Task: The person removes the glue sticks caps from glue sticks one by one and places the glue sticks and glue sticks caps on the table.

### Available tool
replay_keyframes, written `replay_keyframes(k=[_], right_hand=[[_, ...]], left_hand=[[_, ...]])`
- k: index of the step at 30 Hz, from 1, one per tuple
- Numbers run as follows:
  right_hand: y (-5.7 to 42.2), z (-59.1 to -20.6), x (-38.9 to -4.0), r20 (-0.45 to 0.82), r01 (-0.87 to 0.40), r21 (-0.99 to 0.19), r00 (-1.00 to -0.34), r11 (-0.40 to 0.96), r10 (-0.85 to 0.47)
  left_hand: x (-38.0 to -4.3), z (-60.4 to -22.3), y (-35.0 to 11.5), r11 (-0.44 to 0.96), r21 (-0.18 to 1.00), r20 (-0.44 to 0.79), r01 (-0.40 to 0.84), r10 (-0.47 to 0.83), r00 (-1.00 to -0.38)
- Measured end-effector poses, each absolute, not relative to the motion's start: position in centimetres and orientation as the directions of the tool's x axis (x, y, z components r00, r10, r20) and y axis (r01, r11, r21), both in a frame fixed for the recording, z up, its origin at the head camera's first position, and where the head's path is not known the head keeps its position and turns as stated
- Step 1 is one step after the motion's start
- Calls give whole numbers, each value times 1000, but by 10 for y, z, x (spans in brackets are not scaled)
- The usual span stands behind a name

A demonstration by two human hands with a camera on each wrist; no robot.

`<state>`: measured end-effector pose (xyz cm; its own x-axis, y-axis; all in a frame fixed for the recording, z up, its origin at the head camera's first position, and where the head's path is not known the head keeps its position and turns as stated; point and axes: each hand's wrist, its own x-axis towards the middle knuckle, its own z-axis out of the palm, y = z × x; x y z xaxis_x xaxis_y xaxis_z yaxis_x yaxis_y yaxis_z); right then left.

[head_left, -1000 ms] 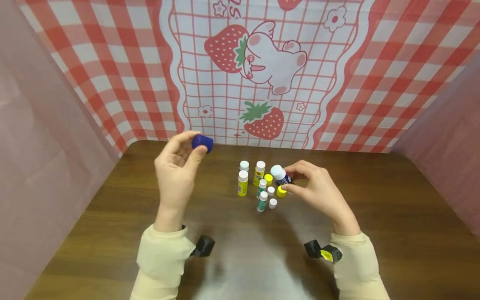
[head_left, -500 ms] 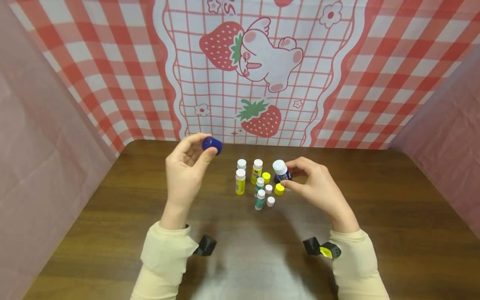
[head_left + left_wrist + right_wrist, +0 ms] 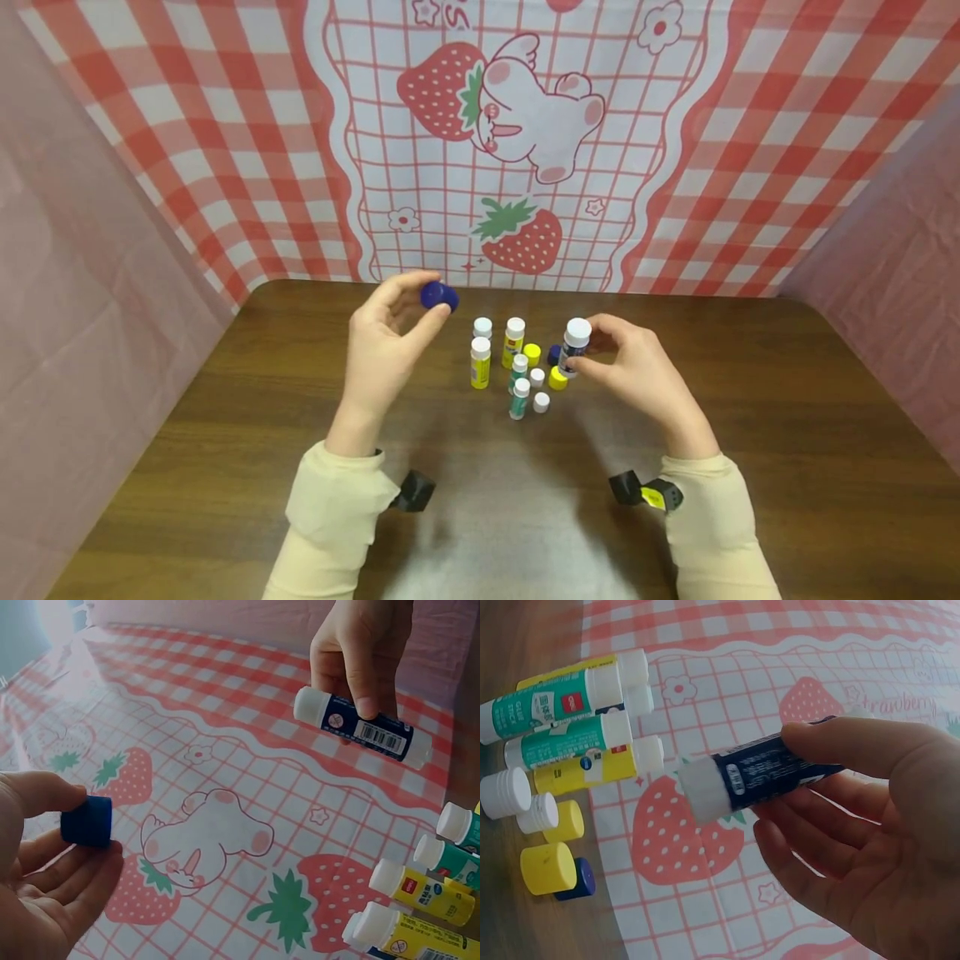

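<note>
My left hand (image 3: 378,350) pinches a blue glue stick cap (image 3: 439,297) between thumb and fingers, raised above the table. In the left wrist view the cap (image 3: 87,822) sits between thumb tip and fingertips. My right hand (image 3: 637,371) grips a navy glue stick (image 3: 573,348) by its labelled body, white end up and slightly tilted. Both of its ends look white in the left wrist view, where the glue stick (image 3: 367,733) is seen whole. Cap and glue stick are apart. A second navy cap (image 3: 554,356) stands on the table behind the held glue stick, partly hidden.
Left of my right hand stand upright glue sticks: two yellow (image 3: 481,367), two green (image 3: 518,402), and one mostly hidden at the back (image 3: 482,326). Beside them lie yellow caps (image 3: 557,379) and white caps (image 3: 542,403). A checked cloth (image 3: 262,150) hangs behind the table.
My left hand has moved right with the blue cap, towards the other hand. My right hand has turned the navy glue stick more upright and drawn it slightly right, uncovering the navy cap behind.
</note>
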<state>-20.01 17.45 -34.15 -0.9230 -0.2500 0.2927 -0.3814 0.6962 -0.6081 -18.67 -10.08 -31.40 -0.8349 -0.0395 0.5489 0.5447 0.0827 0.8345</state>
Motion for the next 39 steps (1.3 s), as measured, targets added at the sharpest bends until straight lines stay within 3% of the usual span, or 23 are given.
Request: replay_keyframes(k=[11,18,27,39], right_hand=[[183,-347,-205,208,-346,-588,-938,731,-277],[187,-352,-208,160,-337,-564,-940,754,-301],[188,-358,-212,92,-313,-522,-945,793,-313],[185,-369,-218,36,-272,-493,-955,826,-293]], left_hand=[[-192,-322,-98,356,824,440,440,87,-894],[-192,-325,-94,509,799,304,321,118,-945],[-197,-336,-85,706,669,169,230,158,-973],[-208,-359,-79,841,525,50,130,122,-991]])
